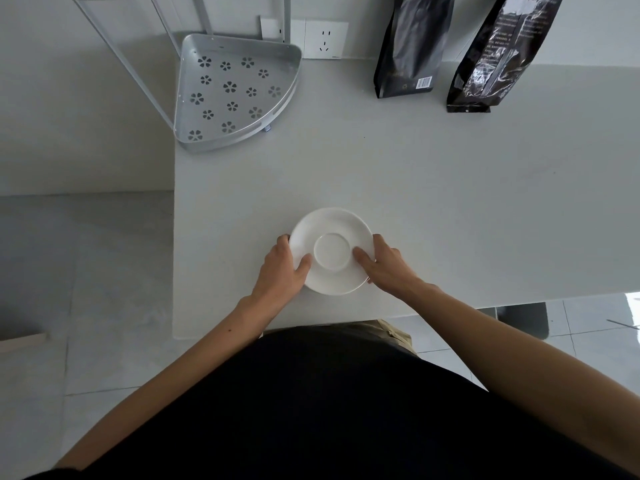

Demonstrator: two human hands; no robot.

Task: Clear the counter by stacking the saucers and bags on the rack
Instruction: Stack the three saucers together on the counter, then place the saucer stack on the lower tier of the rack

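In the head view, a white saucer [332, 251] is sitting at the lower middle of the frame, near the front edge of the grey tabletop [450, 209]. Whether it is a single saucer or a stack, I cannot tell. The left hand [282, 271] is clasping its left rim and the right hand [384, 263] its right rim, each grip narrow, thumb lying on top of the plate and fingers curling under the edge. The rack [239, 91], a silver corner shelf punched with flower-shaped holes, is standing at the upper left of the frame, its bottom tray bare. Two dark bags, a matte one [412, 46] and a glossy one [498, 53], are standing upright at the upper right, well apart from the saucer.

The step in hand appears to be lifting the saucer toward the rack. Doing it well probably means keeping the plate level, both thumbs pressing evenly, clearing the tray's raised wall, then setting it flat toward the tray's middle.
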